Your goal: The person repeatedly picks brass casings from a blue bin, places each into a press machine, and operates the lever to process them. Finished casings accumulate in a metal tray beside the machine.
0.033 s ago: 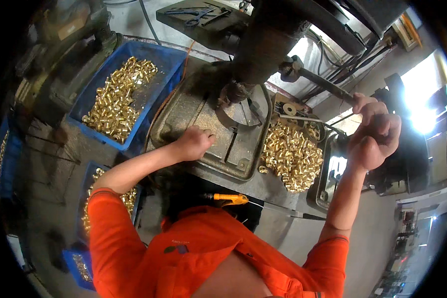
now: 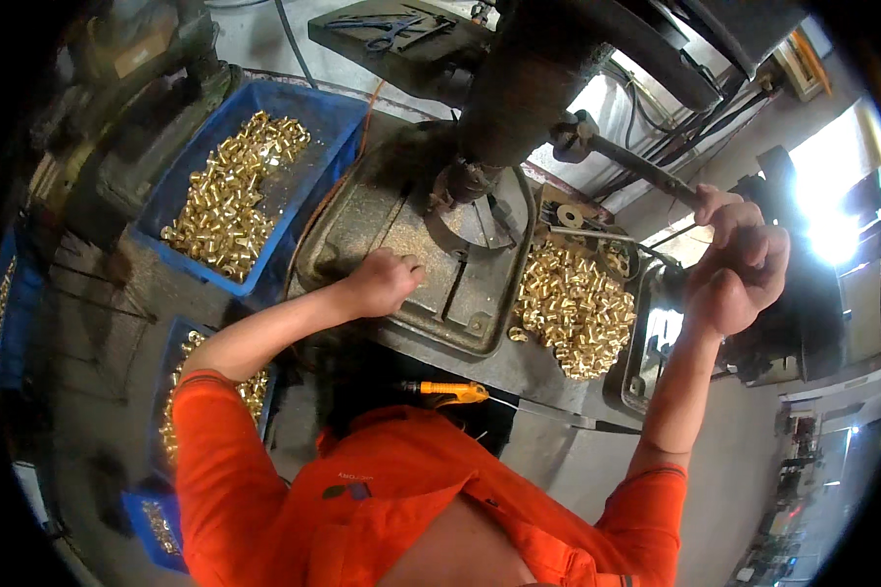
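My right hand [image 2: 739, 264] is raised at the right, its fingers curled round the end of a dark metal lever [image 2: 641, 168]. The lever runs out from a drill press [image 2: 524, 98] standing over the bench. My left hand [image 2: 387, 282] is closed low over the slotted machine table [image 2: 347, 279], which is strewn with brass chips. Whatever is inside those fingers, if anything, is hidden. Just beyond this hand, under the spindle, sits a round metal fixture [image 2: 475, 227]. To its right lies a heap of small brass fittings [image 2: 578, 311].
A blue bin [image 2: 303, 210] of brass fittings stands left of the machine table, with another blue bin [image 2: 267, 411] lower down. An orange-handled tool [image 2: 450, 391] lies by the bench's near edge. Scissors [image 2: 387, 37] rest on a far shelf. Washers [image 2: 570, 215] lie behind the heap.
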The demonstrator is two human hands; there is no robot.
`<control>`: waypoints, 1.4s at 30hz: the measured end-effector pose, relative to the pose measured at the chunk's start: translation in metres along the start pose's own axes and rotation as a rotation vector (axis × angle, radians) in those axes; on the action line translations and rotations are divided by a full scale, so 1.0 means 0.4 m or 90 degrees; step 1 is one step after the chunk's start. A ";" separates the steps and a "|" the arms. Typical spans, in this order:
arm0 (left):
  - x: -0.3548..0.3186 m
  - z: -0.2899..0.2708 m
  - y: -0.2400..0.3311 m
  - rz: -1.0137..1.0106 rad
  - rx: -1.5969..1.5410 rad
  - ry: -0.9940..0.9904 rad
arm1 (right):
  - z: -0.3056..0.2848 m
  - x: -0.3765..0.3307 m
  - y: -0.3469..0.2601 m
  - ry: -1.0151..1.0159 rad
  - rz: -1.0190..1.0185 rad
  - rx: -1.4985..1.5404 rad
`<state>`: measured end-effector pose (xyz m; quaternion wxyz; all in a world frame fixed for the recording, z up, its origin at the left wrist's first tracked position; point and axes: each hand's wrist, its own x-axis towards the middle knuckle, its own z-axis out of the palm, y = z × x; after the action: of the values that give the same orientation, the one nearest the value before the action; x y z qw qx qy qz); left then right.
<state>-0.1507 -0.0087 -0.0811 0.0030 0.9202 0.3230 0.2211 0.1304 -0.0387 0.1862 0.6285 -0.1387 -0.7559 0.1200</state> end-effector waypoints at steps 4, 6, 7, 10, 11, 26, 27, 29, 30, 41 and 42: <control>-0.003 0.007 -0.006 0.008 -0.011 -0.015 | 0.004 -0.001 -0.001 0.008 0.002 -0.004; 0.001 0.000 -0.004 -0.042 -0.070 0.032 | 0.003 -0.001 -0.003 0.006 0.007 -0.002; 0.006 -0.007 0.000 -0.093 -0.123 0.084 | 0.003 -0.001 -0.001 0.006 0.010 0.001; 0.029 0.004 -0.041 -0.282 -0.550 0.160 | 0.000 0.001 0.003 0.002 0.005 0.005; 0.044 0.007 -0.068 -0.346 -0.740 0.167 | -0.003 0.003 0.001 -0.002 0.002 0.007; 0.152 0.003 -0.198 -0.485 -0.911 0.070 | -0.015 0.018 0.008 -0.010 0.008 0.004; 0.156 0.003 -0.204 -0.478 -0.914 0.054 | -0.006 0.014 0.006 0.008 0.008 0.006; 0.158 0.001 -0.220 -0.470 -0.921 0.021 | 0.009 -0.002 0.002 0.026 -0.003 0.005; 0.157 0.004 -0.225 -0.466 -0.924 0.005 | 0.015 -0.020 0.004 0.026 -0.014 0.002; 0.160 -0.003 -0.218 -0.480 -0.944 0.028 | 0.088 -0.235 -0.002 0.064 -0.057 -0.114; 0.160 -0.006 -0.218 -0.481 -0.938 0.019 | 0.091 -0.251 0.000 0.072 -0.058 -0.117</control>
<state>-0.1588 0.0983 -0.0660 0.6749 0.5090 0.3829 0.3726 0.1120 -0.0750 0.0876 0.6598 -0.1678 -0.7323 0.0133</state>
